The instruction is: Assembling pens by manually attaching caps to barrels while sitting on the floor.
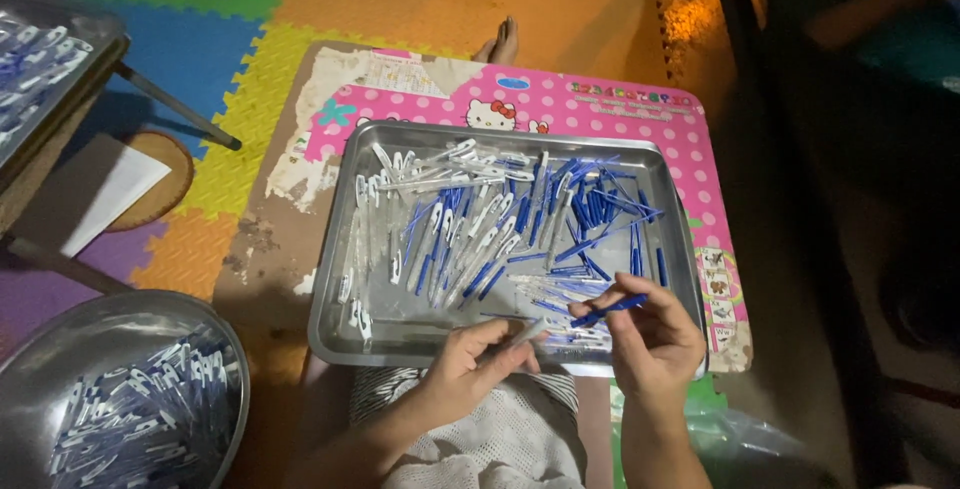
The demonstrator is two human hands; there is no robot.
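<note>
A steel tray lies on a small pink dotted table. It holds several white plastic tubes and thin blue sticks. At the tray's near edge my left hand grips one white tube, its tip pointing right. My right hand pinches a blue stick between thumb and fingers, just right of that tube's tip. The two pieces are close but apart.
A round steel bowl at lower left holds several assembled white-and-blue pieces. Another tray of parts sits upper left on a stand. Coloured foam mats cover the floor. Someone's foot rests beyond the table. A plastic bag lies lower right.
</note>
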